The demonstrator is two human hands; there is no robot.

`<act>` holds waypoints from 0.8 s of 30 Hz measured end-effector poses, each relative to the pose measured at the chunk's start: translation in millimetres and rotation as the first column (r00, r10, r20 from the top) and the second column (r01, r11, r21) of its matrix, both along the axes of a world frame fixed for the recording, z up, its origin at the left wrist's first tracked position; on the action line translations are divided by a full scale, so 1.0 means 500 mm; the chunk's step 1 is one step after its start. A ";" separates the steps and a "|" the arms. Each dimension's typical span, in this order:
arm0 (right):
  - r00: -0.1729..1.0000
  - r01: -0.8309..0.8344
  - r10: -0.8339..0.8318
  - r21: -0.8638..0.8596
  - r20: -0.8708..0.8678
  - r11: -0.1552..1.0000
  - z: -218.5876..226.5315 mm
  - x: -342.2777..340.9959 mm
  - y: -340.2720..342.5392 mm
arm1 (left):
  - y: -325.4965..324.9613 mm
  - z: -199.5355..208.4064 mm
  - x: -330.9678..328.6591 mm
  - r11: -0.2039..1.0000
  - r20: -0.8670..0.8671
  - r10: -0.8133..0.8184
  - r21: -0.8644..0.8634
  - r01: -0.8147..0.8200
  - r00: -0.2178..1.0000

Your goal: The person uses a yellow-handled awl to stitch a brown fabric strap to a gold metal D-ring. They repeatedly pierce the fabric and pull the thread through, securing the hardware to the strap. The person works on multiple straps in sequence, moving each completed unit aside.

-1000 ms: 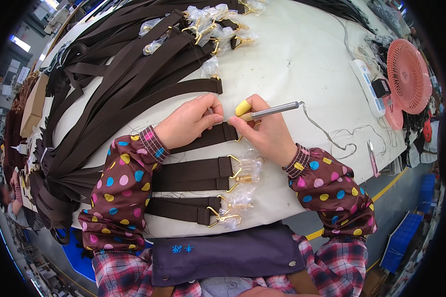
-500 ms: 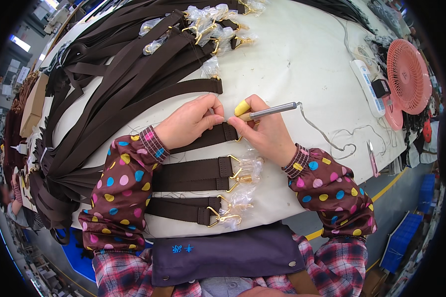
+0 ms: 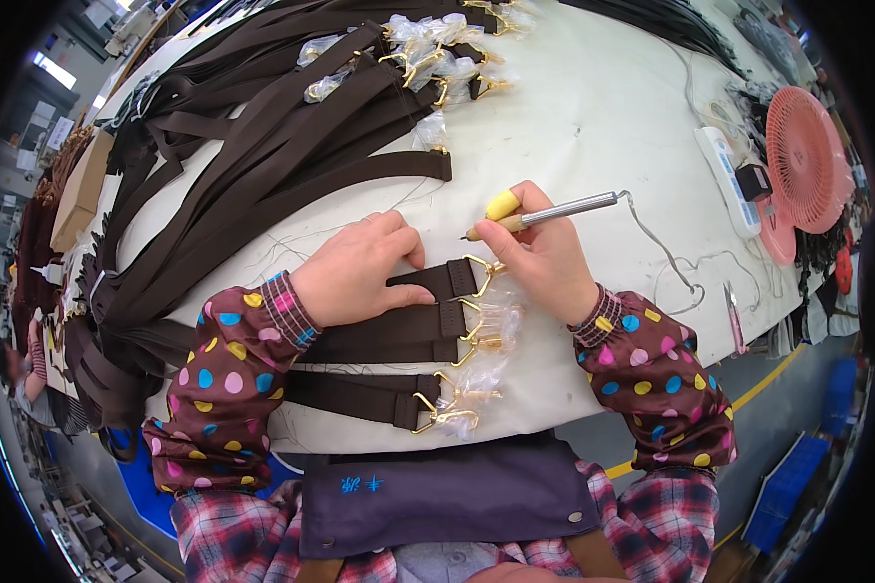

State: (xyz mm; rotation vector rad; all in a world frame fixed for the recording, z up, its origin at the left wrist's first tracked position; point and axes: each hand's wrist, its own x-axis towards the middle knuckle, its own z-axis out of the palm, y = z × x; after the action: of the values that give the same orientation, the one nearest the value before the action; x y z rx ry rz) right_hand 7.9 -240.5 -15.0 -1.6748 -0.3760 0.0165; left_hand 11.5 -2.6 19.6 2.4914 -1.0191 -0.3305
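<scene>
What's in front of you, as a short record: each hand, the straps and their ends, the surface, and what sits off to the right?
left hand: over the dark brown straps, fingers loosely curled, no tool held
right hand: grips a corded pen-shaped tool, tip pointing left
strap ends: gold metal clips, several with clear plastic wrap
surface: off-white table
far right: pink fan, white power strip, pink-handled snips

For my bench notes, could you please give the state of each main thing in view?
Left hand: thumb and fingers apart, over dark straps
Right hand: closed around pen-shaped tool
Pen-shaped tool: held, tip apart from straps
Dark straps: lying, many overlapping
Gold hooks: partly wrapped in clear plastic
White power strip: black adapter plugged in
Pink fan: running or not, cannot tell
Snips: lying down
</scene>
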 end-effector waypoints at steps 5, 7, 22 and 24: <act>0.991 -0.082 0.077 -0.044 -0.112 0.996 0.009 -0.015 -0.018 | 0.046 0.045 -0.068 0.989 -0.175 -0.146 0.004 0.149 0.974; 0.994 -0.061 0.056 -0.052 -0.095 0.997 0.006 -0.015 -0.017 | 0.054 0.082 -0.122 0.972 -0.131 -0.183 0.127 0.199 0.974; 0.989 0.129 -0.135 0.092 0.066 0.987 0.011 0.025 -0.035 | 0.036 0.037 -0.112 0.953 0.314 0.130 0.222 -0.206 0.940; 0.979 0.177 -0.187 0.113 0.082 0.978 0.010 0.027 -0.045 | 0.041 0.089 -0.109 0.971 0.367 0.191 0.063 -0.230 0.910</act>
State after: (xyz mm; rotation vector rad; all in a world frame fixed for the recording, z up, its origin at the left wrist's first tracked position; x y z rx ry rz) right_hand 21.5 -262.9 -9.8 -1.6030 -0.2859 -0.2141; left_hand -42.9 17.8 64.1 2.7921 -0.8658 0.1500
